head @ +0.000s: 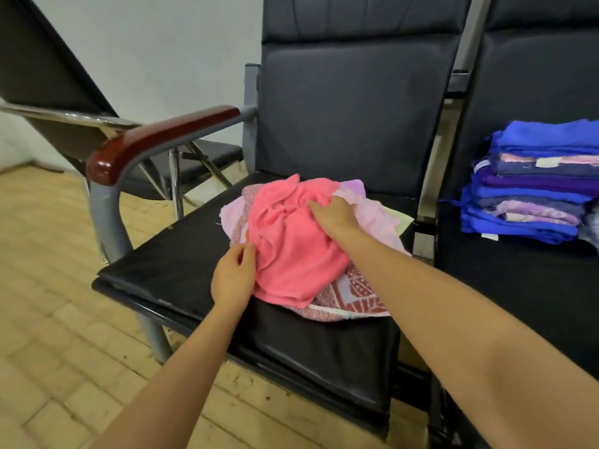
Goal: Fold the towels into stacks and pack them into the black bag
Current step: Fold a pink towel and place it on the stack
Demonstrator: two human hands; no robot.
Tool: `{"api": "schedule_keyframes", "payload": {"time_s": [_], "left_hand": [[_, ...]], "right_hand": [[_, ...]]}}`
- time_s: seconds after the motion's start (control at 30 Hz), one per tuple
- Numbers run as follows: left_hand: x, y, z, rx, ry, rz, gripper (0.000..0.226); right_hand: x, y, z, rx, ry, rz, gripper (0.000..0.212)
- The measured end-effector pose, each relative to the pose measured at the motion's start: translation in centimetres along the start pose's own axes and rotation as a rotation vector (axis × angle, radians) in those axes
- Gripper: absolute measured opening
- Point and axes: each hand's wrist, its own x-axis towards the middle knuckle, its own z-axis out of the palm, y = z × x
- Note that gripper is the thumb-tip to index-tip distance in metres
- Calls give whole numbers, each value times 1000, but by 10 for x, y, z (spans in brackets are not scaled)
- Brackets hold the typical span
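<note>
Crumpled coral-pink towel (pixel 291 251) tops a loose heap of pale pink and red-patterned towels (pixel 353 291) on the chair seat; folded blue-purple towel stack (pixel 531 186) on neighbouring seat.

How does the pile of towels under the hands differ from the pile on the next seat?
The pink pile is loose and crumpled; the blue stack is folded flat in layers. The pink pile holds pinks and a red pattern; the blue stack is mostly blues and purples, with some pink layers. The left hand and right hand grip the pink pile's top towel; nothing touches the blue stack. Both sit on black chair seats.
</note>
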Motion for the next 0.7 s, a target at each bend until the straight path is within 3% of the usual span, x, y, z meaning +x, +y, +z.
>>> {"api": "schedule_keyframes", "payload": {"time_s": [0.17,0.23,0.4,0.43,0.5,0.57,0.7], "left_hand": [[1,4,-1,-70,-15,-19,40],[-2,3,-2,-111,-31,-24,39],[-10,28,-13,-189,-120,-112,42],[-12,43,-15,-251,-101,-165,43],[-17,76,-8,-451,-89,-320,64],[-31,115,5,-672,-192,-470,81],[-62,172,36,-1078,-511,-663,66]], "right_hand": [[-7,-8,-2,38,109,-287,19],[-9,-20,-22,110,71,-231,23],[-27,-62,-96,550,-10,-66,17],[-31,-71,-113,635,-5,-33,17],[-37,-84,-144,744,15,7,16],[-46,-89,-172,826,31,14,14],[-68,-80,-214,949,72,34,14]]}}
